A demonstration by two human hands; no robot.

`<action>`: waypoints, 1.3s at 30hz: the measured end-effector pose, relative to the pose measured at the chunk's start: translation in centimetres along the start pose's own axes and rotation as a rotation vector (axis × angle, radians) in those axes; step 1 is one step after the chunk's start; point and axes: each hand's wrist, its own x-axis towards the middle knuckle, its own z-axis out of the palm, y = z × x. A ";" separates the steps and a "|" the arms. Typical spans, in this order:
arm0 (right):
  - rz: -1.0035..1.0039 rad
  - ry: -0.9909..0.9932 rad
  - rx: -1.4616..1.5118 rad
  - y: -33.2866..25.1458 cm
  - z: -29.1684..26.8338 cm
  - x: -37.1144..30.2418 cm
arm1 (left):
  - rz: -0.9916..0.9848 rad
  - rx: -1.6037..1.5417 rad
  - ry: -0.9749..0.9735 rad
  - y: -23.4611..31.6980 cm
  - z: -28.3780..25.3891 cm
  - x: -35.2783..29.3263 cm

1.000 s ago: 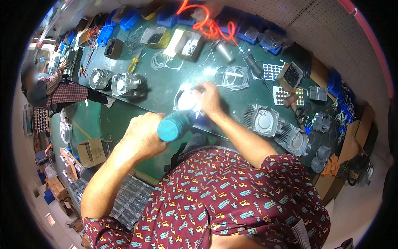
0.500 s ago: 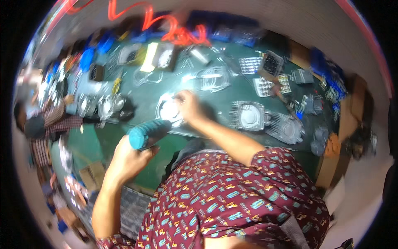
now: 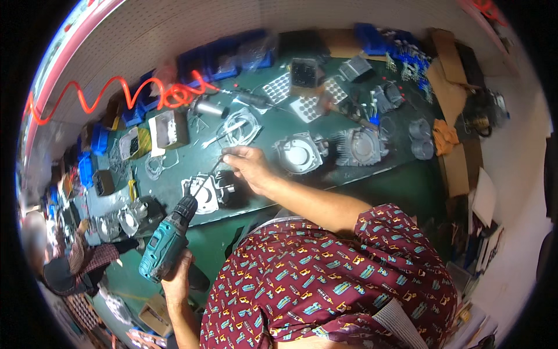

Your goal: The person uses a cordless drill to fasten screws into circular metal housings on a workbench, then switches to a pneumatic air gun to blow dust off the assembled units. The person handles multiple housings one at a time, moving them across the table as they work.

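Observation:
My left hand point(image 3: 180, 272) is wrapped around the grip of a teal cordless drill point(image 3: 165, 246). A long thin driver bit point(image 3: 208, 179) sticks out of its chuck, slanting up and away to the right. At the bit's far end, the fingers of my right hand point(image 3: 250, 166) are pinched together; whatever small thing is between them is too small to make out. Under the bit lies a grey metal engine casting point(image 3: 207, 201) with a bright flat face, close to the bench's near edge. Neither hand touches that casting.
Two finned cylinder castings point(image 3: 300, 155) point(image 3: 359, 148) lie to the right. Beyond stand a coil of clear tubing point(image 3: 239, 128), an open parts box point(image 3: 170, 130) and a screwdriver-like tool point(image 3: 250, 99). A red coiled air hose point(image 3: 174, 95) hangs at the back left. Another person point(image 3: 75, 256) works at far left.
My view has swung to the right. The drill has turned from pointing right to pointing up and away, its bit now reaching my right fingers. My right hand has left the casting's face.

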 end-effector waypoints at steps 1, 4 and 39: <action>0.033 0.035 0.046 -0.6 -1.1 -0.6 | 0.016 -0.092 -0.034 -0.1 0.8 0.5; 0.010 0.095 0.240 -1.6 -2.9 -2.1 | 0.020 -0.040 -0.195 0.2 1.4 2.4; 0.152 -0.065 0.077 -7.6 -6.7 -4.4 | 0.042 -0.094 -0.381 -4.4 1.8 6.4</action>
